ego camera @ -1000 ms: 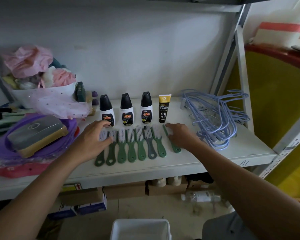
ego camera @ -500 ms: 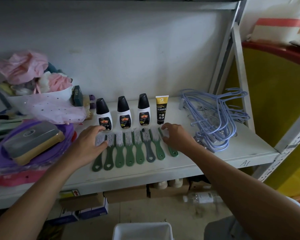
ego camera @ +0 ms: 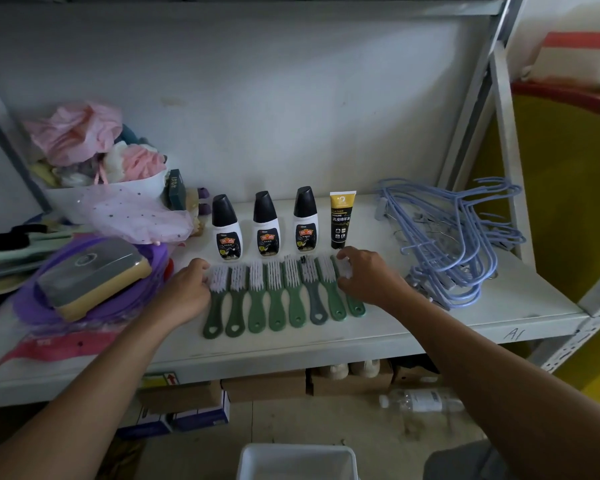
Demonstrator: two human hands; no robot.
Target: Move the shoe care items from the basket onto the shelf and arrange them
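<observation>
Several green shoe brushes [ego camera: 276, 299] with white bristles lie side by side on the white shelf [ego camera: 430, 327]. Behind them stand three white polish bottles [ego camera: 266, 226] with black caps and a yellow-and-black tube [ego camera: 341, 220]. My left hand [ego camera: 186, 289] touches the leftmost brush [ego camera: 215, 306] from the side with its fingertips. My right hand [ego camera: 368, 277] curls fingers and thumb round the bristle head of the rightmost brush [ego camera: 355, 304]. The white basket [ego camera: 297, 460] stands on the floor below; its inside is barely visible.
A pile of light blue hangers [ego camera: 458, 244] fills the shelf's right part. On the left lie a purple tray with a grey-and-yellow brush block [ego camera: 90, 278] and a white container of pink puffs [ego camera: 94, 147]. Cardboard boxes [ego camera: 264, 386] sit under the shelf.
The rightmost brush has swung closer to parallel with the row. My left hand slid off the brush heads to the row's left end.
</observation>
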